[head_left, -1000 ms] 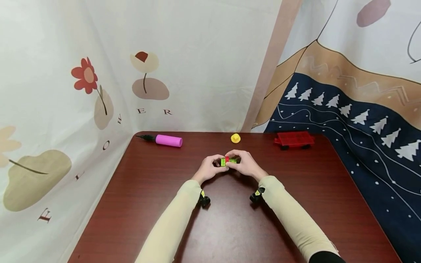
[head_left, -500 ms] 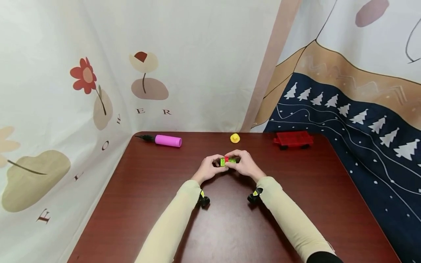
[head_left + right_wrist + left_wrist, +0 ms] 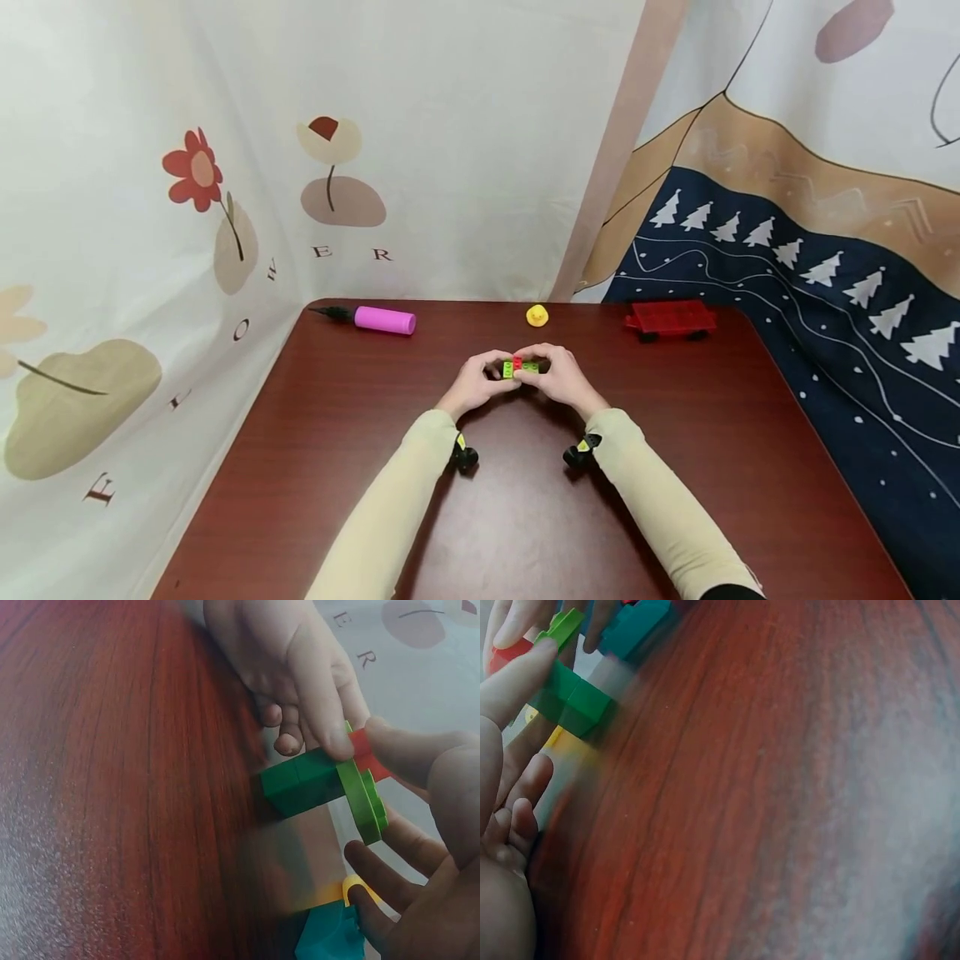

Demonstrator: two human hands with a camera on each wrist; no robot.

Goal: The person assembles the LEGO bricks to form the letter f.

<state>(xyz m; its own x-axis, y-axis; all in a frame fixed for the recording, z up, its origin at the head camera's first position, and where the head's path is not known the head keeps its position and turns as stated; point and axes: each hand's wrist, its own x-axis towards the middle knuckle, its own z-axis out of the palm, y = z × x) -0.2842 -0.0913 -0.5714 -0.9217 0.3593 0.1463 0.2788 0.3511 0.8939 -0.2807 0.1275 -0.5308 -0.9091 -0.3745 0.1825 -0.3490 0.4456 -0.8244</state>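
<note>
Just ahead of the middle of the table, my left hand (image 3: 477,385) and right hand (image 3: 558,375) meet around a small stack of toy building bricks (image 3: 508,369). The right wrist view shows dark green bricks (image 3: 300,780) under a lime green plate (image 3: 365,801), with a red brick (image 3: 361,742) on it. My left thumb and fingers pinch the stack at the lime plate, while my right thumb presses the red brick. Close to my right fingers is a teal brick (image 3: 330,934); a yellow piece (image 3: 360,886) beside it is partly hidden. My fingers cover much of the stack.
A yellow rubber duck (image 3: 537,315) sits at the table's back edge, beyond my hands. At the back left lies a purple cylinder with a black pointed end (image 3: 384,321). A red toy wagon (image 3: 670,319) stands at the back right. Printed curtains (image 3: 450,150) hang behind the table.
Both hands keep their hold on the bricks in nearly the same place. My right wrist has shifted slightly left and down; the other things have not moved.
</note>
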